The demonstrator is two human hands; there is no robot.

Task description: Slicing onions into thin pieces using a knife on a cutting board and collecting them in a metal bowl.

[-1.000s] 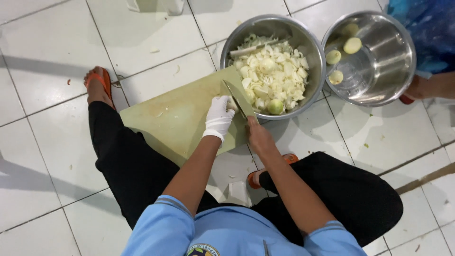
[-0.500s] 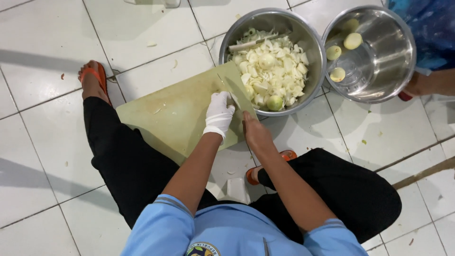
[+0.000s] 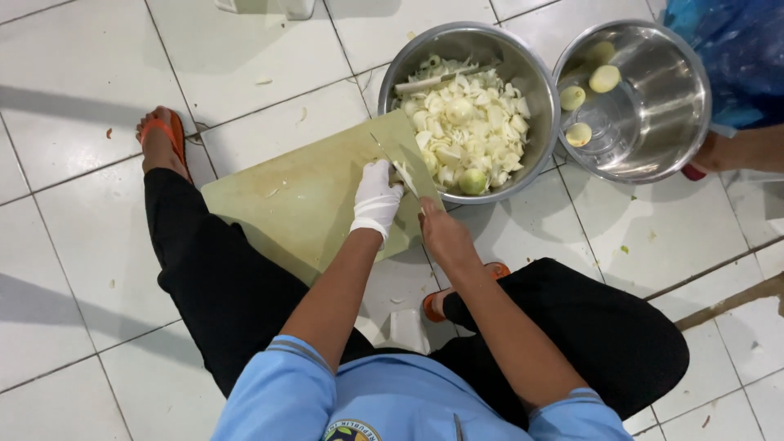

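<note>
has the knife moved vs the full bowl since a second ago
Yes. The knife in the right hand has tipped with the cutting board, its tip now closer to the rim of the full bowl.

Second steel bowl (image 3: 653, 122), 3 peeled pieces inside; orange sandals (image 3: 163, 135).

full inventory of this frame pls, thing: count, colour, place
cutting board: 1, pale green, on the floor tiles, its far corner tilted up at the bowl rim
knife: 1, dark blade, over the board's far corner
large bowl: 1, steel, past the board, full of chopped white pieces
second bowl: 1, steel, right of the first, holding three peeled pale pieces
sandals: 2 visible, orange, on the person's feet
another person's arm: 1, far right edge
left hand: 1, white glove, on the board by the blade
right hand: 1, bare, holding the knife
</note>
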